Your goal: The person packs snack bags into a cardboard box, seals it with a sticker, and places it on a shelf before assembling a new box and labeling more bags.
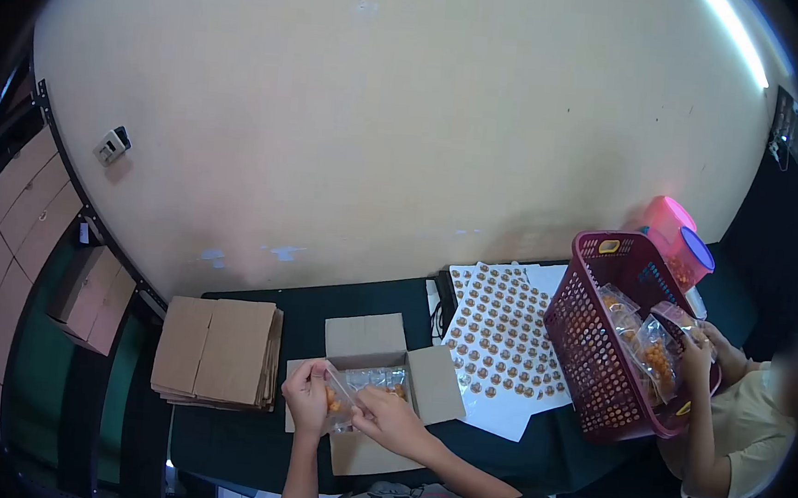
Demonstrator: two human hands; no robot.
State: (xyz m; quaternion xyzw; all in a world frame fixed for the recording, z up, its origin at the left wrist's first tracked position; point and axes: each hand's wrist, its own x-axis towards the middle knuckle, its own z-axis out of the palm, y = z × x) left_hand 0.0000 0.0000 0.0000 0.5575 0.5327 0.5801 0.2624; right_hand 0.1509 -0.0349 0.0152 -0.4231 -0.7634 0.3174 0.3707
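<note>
My left hand (pixel 306 396) is closed on the upper edge of a clear plastic bag (pixel 341 399) with orange round snacks inside. My right hand (pixel 389 422) has its fingers curled against the same bag from the other side. Both hands are over an open cardboard box (pixel 436 383) whose flaps are folded outward. Inside the box lies another clear bag of snacks (pixel 388 379), partly hidden behind my right hand.
Flattened cardboard boxes (pixel 216 349) are stacked to the left on the dark green tablecloth (pixel 307 303). Sheets of round stickers (pixel 499 335) lie to the right. Beyond them stands a maroon basket (pixel 586 359) of snack bags, with a co-worker's hands (pixel 701 358) at it. Lidded tubs (pixel 681 246) stand behind.
</note>
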